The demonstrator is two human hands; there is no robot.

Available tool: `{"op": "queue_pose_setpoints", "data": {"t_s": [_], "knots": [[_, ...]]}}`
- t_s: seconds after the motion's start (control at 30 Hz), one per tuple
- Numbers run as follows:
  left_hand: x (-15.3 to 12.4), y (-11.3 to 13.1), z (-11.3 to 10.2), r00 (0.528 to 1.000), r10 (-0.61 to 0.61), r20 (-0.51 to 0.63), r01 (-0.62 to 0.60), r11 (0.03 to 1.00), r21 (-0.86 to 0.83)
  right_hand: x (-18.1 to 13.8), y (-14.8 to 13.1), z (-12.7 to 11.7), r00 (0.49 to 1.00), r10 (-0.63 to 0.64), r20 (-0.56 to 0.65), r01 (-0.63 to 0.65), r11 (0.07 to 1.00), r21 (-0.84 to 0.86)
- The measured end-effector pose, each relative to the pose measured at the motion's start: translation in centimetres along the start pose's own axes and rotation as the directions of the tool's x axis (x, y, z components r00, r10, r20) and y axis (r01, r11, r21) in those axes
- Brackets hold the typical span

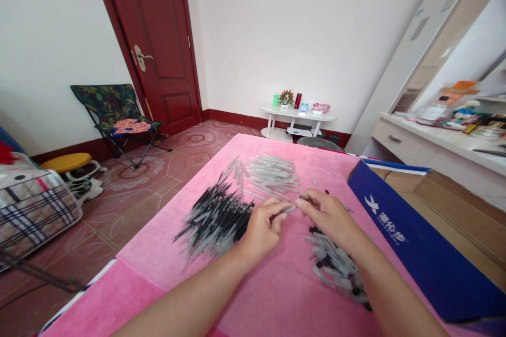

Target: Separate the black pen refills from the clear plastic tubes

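My left hand (264,224) is closed around a slim translucent pen barrel (291,209), whose far end points right. At that end the fingertips of my right hand (324,213) are pinched together; a small dark piece seems to be between them, too blurred to name. Left of my left hand lies a heap of black pen refills and clear tubes (215,216). Beyond both hands a pile of whitish pen barrels (272,174) is spread out. Under my right forearm sits a pile of clear and black pen caps (336,263), partly hidden.
A pink cloth (276,289) covers the table. On its right stands an open blue cardboard box (411,242). A dresser with bottles (427,139) is further right. A folding chair (114,110), a yellow stool (66,162) and a checked bag (35,210) are at left.
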State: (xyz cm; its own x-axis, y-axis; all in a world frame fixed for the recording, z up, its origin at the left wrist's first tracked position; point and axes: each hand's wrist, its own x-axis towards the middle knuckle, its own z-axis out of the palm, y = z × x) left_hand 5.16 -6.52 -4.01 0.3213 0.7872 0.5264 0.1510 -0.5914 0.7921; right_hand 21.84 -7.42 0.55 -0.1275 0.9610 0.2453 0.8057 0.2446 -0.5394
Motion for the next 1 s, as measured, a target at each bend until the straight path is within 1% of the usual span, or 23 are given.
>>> {"op": "queue_pose_setpoints", "data": {"t_s": [0.07,0.17,0.27,0.33,0.4,0.47,0.57,0.67,0.73,1.0], "knots": [[0.0,0.0,0.0,1.000,0.008,0.011,-0.008,1.000,0.008,0.0,-0.2,0.0,1.000,-0.018,-0.009,0.018,1.000,-0.023],[-0.1,0.1,0.1,0.999,0.013,0.030,-0.014,0.999,0.033,-0.1,-0.5,0.3,0.998,0.026,-0.049,-0.029,0.996,-0.078],[-0.2,0.2,0.2,1.000,0.009,0.022,-0.009,1.000,0.006,0.0,0.2,0.5,0.994,0.097,-0.057,-0.098,0.995,0.001],[-0.1,0.1,0.2,1.000,-0.022,-0.011,0.021,0.998,-0.055,0.2,1.5,0.4,0.988,0.133,-0.079,-0.132,0.991,0.019],[0.0,-0.1,0.2,0.995,-0.089,-0.049,0.082,0.987,-0.138,0.5,3.3,0.1,0.980,0.152,-0.128,-0.164,0.982,-0.090],[0.1,-0.5,0.3,0.983,-0.174,-0.066,0.156,0.963,-0.220,0.7,5.1,-0.1,0.977,0.143,-0.155,-0.180,0.949,-0.258],[0.2,-0.9,0.4,0.963,-0.261,-0.064,0.232,0.927,-0.295,0.7,7.0,-0.1,0.984,0.135,-0.113,-0.172,0.876,-0.450],[0.2,-0.9,0.5,0.956,-0.290,-0.054,0.259,0.913,-0.315,0.6,7.6,0.2,0.983,0.170,-0.073,-0.182,0.812,-0.555],[0.2,-0.9,0.5,0.953,-0.300,-0.049,0.269,0.908,-0.320,0.5,7.6,0.5,0.982,0.178,-0.065,-0.183,0.801,-0.570],[0.1,-1.2,0.6,0.959,-0.280,-0.042,0.250,0.908,-0.336,0.5,7.5,0.3,0.981,0.159,-0.111,-0.193,0.844,-0.500]]}}
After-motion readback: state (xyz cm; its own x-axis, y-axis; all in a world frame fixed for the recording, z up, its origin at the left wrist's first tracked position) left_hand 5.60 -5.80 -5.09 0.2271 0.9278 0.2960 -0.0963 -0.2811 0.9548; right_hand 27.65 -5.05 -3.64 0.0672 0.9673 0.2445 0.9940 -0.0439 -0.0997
